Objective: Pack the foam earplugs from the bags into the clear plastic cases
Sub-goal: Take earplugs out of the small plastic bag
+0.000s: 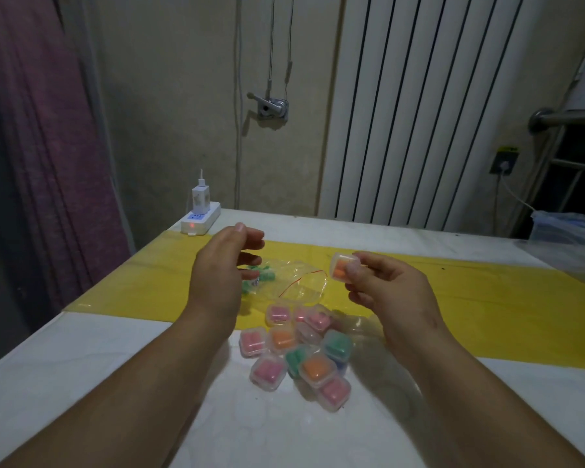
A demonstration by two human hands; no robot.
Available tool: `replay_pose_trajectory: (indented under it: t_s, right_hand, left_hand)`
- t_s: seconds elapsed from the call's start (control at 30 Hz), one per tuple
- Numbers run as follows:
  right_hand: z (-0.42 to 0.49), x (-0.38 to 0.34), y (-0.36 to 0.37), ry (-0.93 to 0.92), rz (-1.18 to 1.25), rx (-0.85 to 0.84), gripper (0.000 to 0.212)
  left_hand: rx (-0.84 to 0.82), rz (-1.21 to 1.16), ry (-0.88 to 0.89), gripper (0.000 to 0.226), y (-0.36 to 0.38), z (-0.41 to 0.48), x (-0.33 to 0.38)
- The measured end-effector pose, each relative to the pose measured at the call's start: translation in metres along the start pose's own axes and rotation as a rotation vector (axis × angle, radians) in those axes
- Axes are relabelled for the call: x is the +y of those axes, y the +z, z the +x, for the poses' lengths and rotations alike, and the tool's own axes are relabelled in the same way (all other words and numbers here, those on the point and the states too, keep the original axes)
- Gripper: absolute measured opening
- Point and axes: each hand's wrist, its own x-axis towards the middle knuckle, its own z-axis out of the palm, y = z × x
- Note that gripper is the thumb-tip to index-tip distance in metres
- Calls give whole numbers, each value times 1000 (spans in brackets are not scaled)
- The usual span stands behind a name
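Head view: right hand point(382, 285) pinched on a clear case point(345, 267) with orange earplugs inside, held up above the yellow strip point(487, 292). Left hand point(222, 265) loosely open, empty, hovering over the crumpled bag point(301, 282) with green earplugs point(250, 285) beside it. Filled cases point(294, 352) heaped on the white table point(81, 366) between the forearms. Probably closing time: best to press the lid squarely until seated, check no foam caught in the seam, then set down on the heap. No readable brand, label or writing anywhere; power strip point(200, 219) markings too small.
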Motion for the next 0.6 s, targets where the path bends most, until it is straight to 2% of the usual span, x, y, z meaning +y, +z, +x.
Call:
replay_pose_trajectory:
  t_s: [0.1,0.23,0.33,0.47,0.6]
  right_hand:
    - [0,1,0,-16,-100,-22,11]
    - [-4,-3,0,-49,-151,-62,13]
    - [-16,-5,9,38,-120,-170,14]
    - [-18,4,18,-46,-511,-241,21]
    - [-21,5,20,-61,-581,-305,16]
  left_hand:
    - [1,17,2,41,2,-1,-3]
    - [8,35,0,42,1,-1,-3]
    - [12,44,-5,41,2,0,-4]
    - [17,72,9,40,2,1,-5]
    - [13,93,13,40,1,2,-7]
